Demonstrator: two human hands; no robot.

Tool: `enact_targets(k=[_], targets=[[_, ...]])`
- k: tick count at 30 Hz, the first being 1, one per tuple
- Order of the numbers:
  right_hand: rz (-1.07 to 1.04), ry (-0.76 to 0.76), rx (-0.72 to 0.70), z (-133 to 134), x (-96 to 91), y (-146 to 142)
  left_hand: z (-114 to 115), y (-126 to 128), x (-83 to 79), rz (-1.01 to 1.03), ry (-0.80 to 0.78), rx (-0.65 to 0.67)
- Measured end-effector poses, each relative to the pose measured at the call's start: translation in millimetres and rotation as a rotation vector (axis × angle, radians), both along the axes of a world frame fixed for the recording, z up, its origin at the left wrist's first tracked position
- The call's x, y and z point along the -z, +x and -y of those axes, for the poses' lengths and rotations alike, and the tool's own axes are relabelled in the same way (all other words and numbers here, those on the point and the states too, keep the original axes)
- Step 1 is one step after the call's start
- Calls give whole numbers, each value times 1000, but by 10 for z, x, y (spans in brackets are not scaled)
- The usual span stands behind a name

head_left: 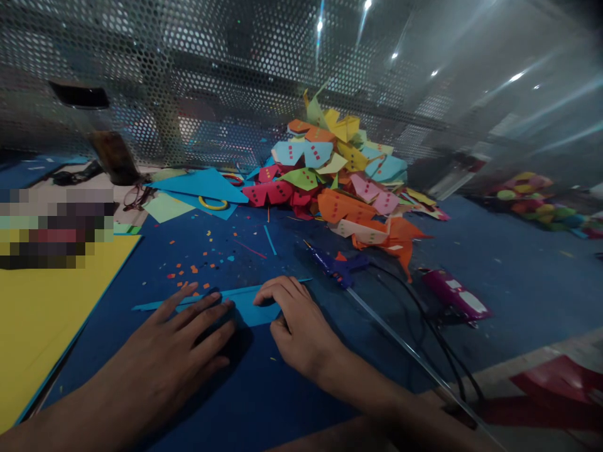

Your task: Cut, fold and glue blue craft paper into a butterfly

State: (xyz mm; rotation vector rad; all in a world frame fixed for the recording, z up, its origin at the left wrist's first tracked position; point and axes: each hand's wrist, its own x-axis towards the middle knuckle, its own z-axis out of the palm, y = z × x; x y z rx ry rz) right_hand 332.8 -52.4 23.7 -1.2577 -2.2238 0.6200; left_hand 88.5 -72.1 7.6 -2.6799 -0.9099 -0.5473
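Observation:
A folded strip of blue paper (257,311) lies on the blue table in front of me, with a narrow flap along its far edge. Fingers spread, my left hand (191,333) lies flat over the left part of the strip. My right hand (294,314) is curled, its bent fingers and thumb together on the right part of the paper; its fingertips are partly hidden. Just beyond my right hand rests a purple-blue glue gun (336,263) with a long clear glue stick (400,342) in its back end.
Folded paper butterflies (306,179) in many colours are heaped against the perforated metal panel (226,94). Blue sheets (202,185) and scissors with yellow handles (213,204) lie left of them. Yellow paper (56,320), a jar of dark liquid (110,147) and a purple pouch (456,295) are around.

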Motion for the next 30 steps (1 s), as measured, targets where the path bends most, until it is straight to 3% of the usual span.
enact_targets(k=[11, 17, 23, 30], targets=[[64, 10, 40, 44, -55, -91, 9, 33, -63, -29, 53, 15], [90, 15, 39, 43, -51, -94, 14, 29, -22, 21, 35, 4], [98, 2, 40, 44, -80, -97, -37, -89, 42, -28, 7, 60], [103, 8, 35, 40, -76, -85, -94, -206, 8, -23, -17, 114]])
